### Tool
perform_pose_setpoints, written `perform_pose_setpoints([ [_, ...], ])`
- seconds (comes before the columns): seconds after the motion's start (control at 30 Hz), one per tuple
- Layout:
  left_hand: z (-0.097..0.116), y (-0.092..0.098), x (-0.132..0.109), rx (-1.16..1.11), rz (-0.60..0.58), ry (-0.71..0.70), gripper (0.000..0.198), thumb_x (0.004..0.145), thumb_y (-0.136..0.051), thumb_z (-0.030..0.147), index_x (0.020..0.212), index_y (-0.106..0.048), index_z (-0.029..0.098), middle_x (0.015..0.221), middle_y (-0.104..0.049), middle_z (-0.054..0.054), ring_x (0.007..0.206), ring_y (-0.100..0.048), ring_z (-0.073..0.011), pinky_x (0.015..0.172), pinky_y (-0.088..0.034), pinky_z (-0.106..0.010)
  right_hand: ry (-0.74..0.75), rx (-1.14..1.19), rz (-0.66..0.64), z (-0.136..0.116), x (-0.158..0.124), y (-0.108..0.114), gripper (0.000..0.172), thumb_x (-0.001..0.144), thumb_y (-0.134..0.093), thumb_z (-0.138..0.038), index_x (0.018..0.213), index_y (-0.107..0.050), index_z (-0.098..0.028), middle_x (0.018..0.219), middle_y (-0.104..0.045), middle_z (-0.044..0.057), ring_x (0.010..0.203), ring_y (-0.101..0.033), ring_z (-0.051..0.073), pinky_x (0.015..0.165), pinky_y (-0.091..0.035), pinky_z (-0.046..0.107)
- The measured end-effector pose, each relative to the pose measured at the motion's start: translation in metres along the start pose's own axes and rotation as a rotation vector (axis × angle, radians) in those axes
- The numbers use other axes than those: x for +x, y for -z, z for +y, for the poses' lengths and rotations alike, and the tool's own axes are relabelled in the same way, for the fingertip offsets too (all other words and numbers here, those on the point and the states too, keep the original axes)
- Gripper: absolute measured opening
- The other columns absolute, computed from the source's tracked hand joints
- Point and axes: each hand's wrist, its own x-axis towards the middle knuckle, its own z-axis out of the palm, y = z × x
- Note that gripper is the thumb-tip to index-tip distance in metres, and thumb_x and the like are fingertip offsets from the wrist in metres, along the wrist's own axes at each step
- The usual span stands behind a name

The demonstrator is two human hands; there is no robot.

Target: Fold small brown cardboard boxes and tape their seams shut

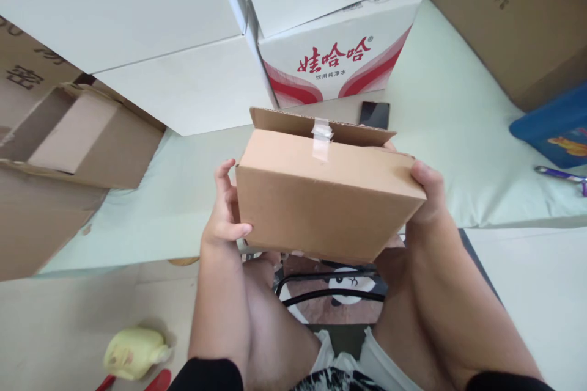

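Note:
Between my hands, above my lap, is a brown cardboard box (321,208), tilted so that a long side faces me. One flap stands up along its far edge, and a strip of clear tape (321,137) runs from that flap onto the box. My left hand (224,211) grips the left end, thumb on the near face and a finger bent at the upper corner. At the right end my right hand (428,192) holds the box, its thumb on the upper corner. Most fingers of that hand are hidden behind the cardboard.
A dark phone (375,115) lies on the pale green cloth (183,195) beyond the box. White cartons (339,67) stand at the back. Brown boxes (110,140) are at left, another (513,24) at right, near a blue case (554,128) and a pen (559,174). A yellow bottle (135,353) lies on the floor.

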Motion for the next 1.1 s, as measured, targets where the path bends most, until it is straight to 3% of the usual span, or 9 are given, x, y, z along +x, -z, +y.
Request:
perform_pose_setpoints([
  [0.1, 0.0, 0.001, 0.001, -0.029, -0.04, 0.019, 0.101, 0.042, -0.098, 0.04, 0.13, -0.049, 0.037, 0.122, -0.066, -0.006, 0.122, -0.061, -0.0341, 0.102, -0.052, -0.045, -0.059, 0.005, 0.0, 0.001, 0.0, -0.001, 0.056, 0.068, -0.065, -0.07, 0.102, -0.069, -0.025, 0.115, -0.068, 0.008, 0.111, -0.065, 0.035, 0.102, -0.051, 0.052],
  [0.23, -0.001, -0.001, 0.003, -0.051, -0.085, 0.01, 0.1, 0.046, -0.097, 0.041, 0.134, -0.05, 0.037, 0.127, -0.065, -0.006, 0.123, -0.061, -0.0333, 0.103, -0.052, -0.044, -0.006, -0.136, 0.012, 0.001, 0.002, 0.002, 0.061, 0.065, -0.061, -0.075, 0.098, -0.072, -0.025, 0.107, -0.065, 0.008, 0.111, -0.061, 0.036, 0.103, -0.049, 0.053],
  [0.43, 0.004, -0.006, 0.001, -0.03, -0.164, -0.014, 0.097, 0.056, -0.093, 0.042, 0.142, -0.047, 0.039, 0.138, -0.06, -0.007, 0.13, -0.057, -0.0328, 0.107, -0.049, -0.044, 0.137, -0.059, 0.088, 0.007, 0.007, -0.004, 0.057, 0.068, -0.059, -0.07, 0.105, -0.073, -0.029, 0.13, -0.061, 0.005, 0.131, -0.051, 0.036, 0.113, -0.043, 0.049],
  [0.53, 0.009, -0.002, -0.002, 0.005, -0.27, 0.051, 0.104, 0.059, -0.092, 0.042, 0.149, -0.041, 0.038, 0.145, -0.056, -0.01, 0.133, -0.056, -0.0347, 0.108, -0.049, -0.047, 0.179, 0.011, 0.132, 0.011, 0.006, -0.007, 0.058, 0.074, -0.055, -0.073, 0.109, -0.072, -0.03, 0.132, -0.06, 0.005, 0.133, -0.05, 0.035, 0.113, -0.043, 0.049],
  [0.63, 0.011, 0.003, -0.004, 0.051, -0.433, 0.175, 0.107, 0.061, -0.093, 0.04, 0.153, -0.039, 0.034, 0.148, -0.054, -0.015, 0.133, -0.056, -0.0384, 0.107, -0.049, -0.05, 0.122, 0.06, 0.151, 0.011, 0.004, -0.005, 0.057, 0.072, -0.059, -0.074, 0.107, -0.069, -0.03, 0.126, -0.061, 0.005, 0.121, -0.057, 0.033, 0.105, -0.048, 0.048],
  [0.7, 0.011, 0.006, -0.003, 0.052, -0.469, 0.186, 0.106, 0.063, -0.091, 0.044, 0.155, -0.039, 0.034, 0.152, -0.051, -0.016, 0.136, -0.054, -0.0399, 0.108, -0.049, -0.051, 0.04, 0.066, 0.114, 0.01, 0.003, -0.002, 0.056, 0.068, -0.062, -0.072, 0.103, -0.067, -0.03, 0.114, -0.063, 0.005, 0.105, -0.061, 0.03, 0.096, -0.052, 0.047],
  [0.8, 0.012, 0.007, 0.0, 0.033, -0.406, 0.114, 0.102, 0.067, -0.086, 0.056, 0.156, -0.039, 0.038, 0.16, -0.043, -0.014, 0.145, -0.045, -0.0403, 0.11, -0.048, -0.052, -0.064, -0.03, -0.02, 0.009, 0.005, 0.003, 0.053, 0.067, -0.063, -0.073, 0.099, -0.064, -0.03, 0.098, -0.06, 0.004, 0.083, -0.058, 0.025, 0.081, -0.052, 0.044],
  [0.93, 0.015, 0.006, 0.006, 0.191, -0.456, 0.137, 0.089, 0.06, -0.089, 0.058, 0.14, -0.063, 0.028, 0.15, -0.054, -0.017, 0.153, -0.033, -0.0446, 0.118, -0.038, -0.06, -0.08, -0.226, -0.2, 0.015, 0.009, 0.006, 0.054, 0.072, -0.057, -0.078, 0.079, -0.057, -0.025, 0.105, -0.058, 0.007, 0.083, -0.055, 0.024, 0.077, -0.05, 0.041],
  [1.1, 0.015, 0.005, 0.005, 0.255, -0.541, 0.253, 0.089, 0.061, -0.091, 0.044, 0.142, -0.057, 0.026, 0.135, -0.061, -0.014, 0.123, -0.064, -0.0363, 0.104, -0.055, -0.052, -0.057, -0.24, -0.213, 0.02, 0.009, 0.008, 0.052, 0.075, -0.056, -0.077, 0.079, -0.054, -0.025, 0.108, -0.056, 0.007, 0.088, -0.055, 0.024, 0.076, -0.05, 0.039],
])
